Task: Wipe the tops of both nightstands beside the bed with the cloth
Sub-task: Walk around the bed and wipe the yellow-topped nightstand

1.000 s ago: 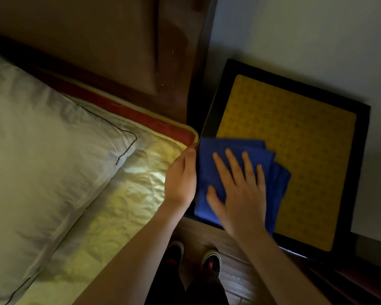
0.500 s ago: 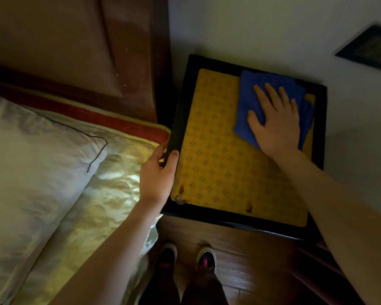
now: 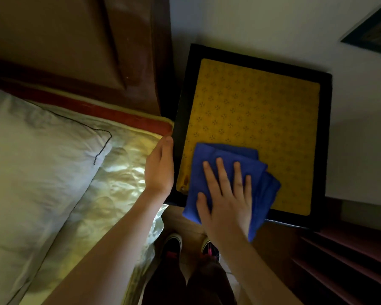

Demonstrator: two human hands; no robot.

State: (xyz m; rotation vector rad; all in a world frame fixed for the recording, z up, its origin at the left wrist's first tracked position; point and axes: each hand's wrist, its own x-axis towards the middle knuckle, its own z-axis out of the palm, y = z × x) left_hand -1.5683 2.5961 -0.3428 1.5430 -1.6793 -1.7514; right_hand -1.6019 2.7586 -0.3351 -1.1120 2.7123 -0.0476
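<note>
A nightstand [image 3: 253,119] with a black frame and a yellow patterned top stands right of the bed. A folded blue cloth [image 3: 262,175] lies on its near left part and overhangs the front edge. My right hand [image 3: 227,199] presses flat on the cloth with fingers spread. My left hand [image 3: 160,170] rests against the nightstand's left edge, between it and the mattress; its fingers are hidden, so its grip cannot be seen. A dark stain [image 3: 185,180] shows at the top's near left corner.
The bed with a white pillow [image 3: 31,168] and shiny yellow cover [image 3: 110,194] fills the left. A brown headboard [image 3: 75,40] rises behind it. A white wall lies beyond the nightstand. My shoes [image 3: 174,245] stand on the wooden floor below.
My right hand slid the cloth from the top's far right corner back to the near left, over the front edge. My left hand stayed at the left edge.
</note>
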